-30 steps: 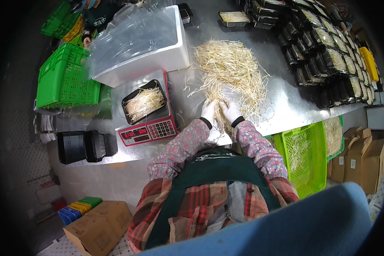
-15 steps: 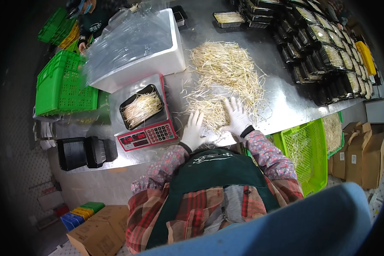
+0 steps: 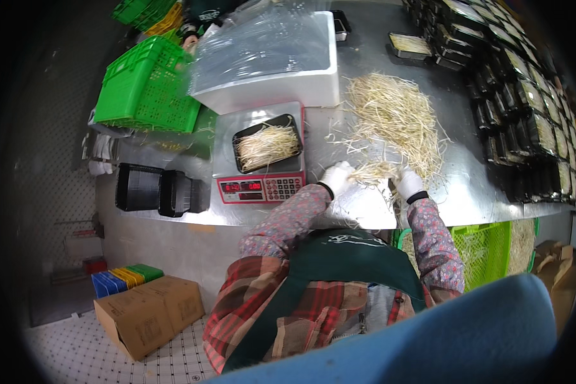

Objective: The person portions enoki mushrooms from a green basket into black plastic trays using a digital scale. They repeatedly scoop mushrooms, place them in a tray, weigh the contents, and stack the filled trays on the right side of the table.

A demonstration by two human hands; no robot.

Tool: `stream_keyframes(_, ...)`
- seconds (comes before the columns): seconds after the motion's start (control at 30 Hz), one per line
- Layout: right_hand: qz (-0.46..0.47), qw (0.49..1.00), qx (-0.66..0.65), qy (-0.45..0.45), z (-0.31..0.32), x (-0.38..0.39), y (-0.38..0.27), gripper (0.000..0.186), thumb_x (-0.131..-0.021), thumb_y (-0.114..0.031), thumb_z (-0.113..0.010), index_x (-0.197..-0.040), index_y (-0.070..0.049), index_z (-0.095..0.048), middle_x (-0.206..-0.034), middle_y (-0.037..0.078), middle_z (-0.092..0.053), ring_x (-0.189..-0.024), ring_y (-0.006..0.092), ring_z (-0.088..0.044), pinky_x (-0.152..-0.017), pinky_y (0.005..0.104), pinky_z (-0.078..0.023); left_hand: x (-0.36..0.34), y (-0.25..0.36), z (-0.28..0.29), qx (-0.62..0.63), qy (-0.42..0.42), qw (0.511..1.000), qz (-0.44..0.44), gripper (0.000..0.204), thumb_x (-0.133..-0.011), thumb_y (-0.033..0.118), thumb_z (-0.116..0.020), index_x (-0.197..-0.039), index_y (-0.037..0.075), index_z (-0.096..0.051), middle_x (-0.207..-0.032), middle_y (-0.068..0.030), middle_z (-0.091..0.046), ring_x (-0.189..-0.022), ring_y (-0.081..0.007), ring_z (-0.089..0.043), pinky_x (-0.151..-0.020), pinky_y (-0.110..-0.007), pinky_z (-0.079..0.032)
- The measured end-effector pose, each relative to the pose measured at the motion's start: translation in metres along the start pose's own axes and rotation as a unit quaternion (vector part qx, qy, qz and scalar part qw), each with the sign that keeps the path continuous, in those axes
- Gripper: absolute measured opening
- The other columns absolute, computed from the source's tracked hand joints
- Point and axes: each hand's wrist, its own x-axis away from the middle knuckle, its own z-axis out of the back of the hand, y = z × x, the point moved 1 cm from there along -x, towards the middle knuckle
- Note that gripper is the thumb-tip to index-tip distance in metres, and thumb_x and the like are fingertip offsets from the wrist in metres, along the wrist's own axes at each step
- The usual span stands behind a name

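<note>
My left hand (image 3: 336, 178), in a white glove, is curled closed on the left end of a small bunch of pale bean sprouts (image 3: 372, 171) near the steel table's front edge. Gloved too, my right hand (image 3: 409, 184) grips the bunch's other end, fingers bent. Behind them spreads a loose sprout pile (image 3: 390, 105). To the left sits a red-framed digital scale (image 3: 281, 187), bearing a black tray of sprouts (image 3: 266, 146).
Empty black trays (image 3: 137, 187), a green crate (image 3: 141, 86) and a foam box with film (image 3: 269, 89) occupy the left. Packed trays (image 3: 531, 134) are stacked right. Crates (image 3: 483, 256) and cartons (image 3: 147, 310) sit below. A co-worker's hand (image 3: 189, 41) shows behind the crate.
My hands, spread open on the front sprouts half a second ago, have closed on a bunch and moved apart and rightward in the picture. The whole view has shifted.
</note>
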Motion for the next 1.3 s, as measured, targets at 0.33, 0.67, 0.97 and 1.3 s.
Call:
stream_keyframes(0.33,0.011,0.988,-0.149,-0.028,0.063,-0.003,-0.072,0.047,-0.082,-0.03,-0.072,-0.121,-0.005,-0.061,-0.115,0.021,-0.064,-0.105,0.0361,-0.063,-0.09,0.0411,-0.05,0.04,0.039,0.016,0.041,0.049,0.993,-0.098,0.043,-0.076,0.016,-0.071,-0.118,0.01,-0.063,-0.109,-0.0084,-0.061,-0.102,-0.0292,-0.059,-0.087,-0.039,-0.049)
stream_keyframes(0.67,0.031,0.992,0.062,-0.109,0.037,0.03,-0.071,0.136,-0.051,-0.046,-0.092,-0.155,-0.01,-0.011,-0.157,0.022,-0.022,-0.143,0.0425,-0.025,-0.113,0.0535,-0.028,0.039,0.046,0.047,-0.092,0.0,0.995,0.025,0.128,-0.053,0.039,-0.09,-0.152,0.002,-0.017,-0.153,-0.0262,-0.024,-0.131,-0.0419,-0.039,-0.105,-0.045,-0.041)
stream_keyframes(0.97,0.082,0.995,0.039,-0.034,0.001,0.022,-0.06,0.064,-0.078,-0.024,-0.072,-0.131,0.0,-0.046,-0.11,0.027,-0.062,-0.106,0.04,-0.06,-0.09,0.0444,-0.048,-0.005,0.025,0.009,-0.126,-0.132,0.981,0.059,0.056,-0.082,0.024,-0.067,-0.129,0.003,-0.047,-0.11,-0.018,-0.057,-0.1,-0.0333,-0.061,-0.081,-0.044,-0.052)
stream_keyframes(1.3,0.01,0.996,-0.031,0.086,0.07,0.014,0.018,0.024,-0.09,-0.021,-0.057,-0.104,-0.002,-0.058,-0.091,0.025,-0.066,-0.087,0.0416,-0.065,-0.076,0.0497,-0.052,0.026,0.014,0.047,-0.144,-0.065,0.983,-0.098,0.031,-0.078,0.017,-0.062,-0.108,0.008,-0.057,-0.095,-0.0092,-0.058,-0.087,-0.0285,-0.06,-0.068,-0.042,-0.051)
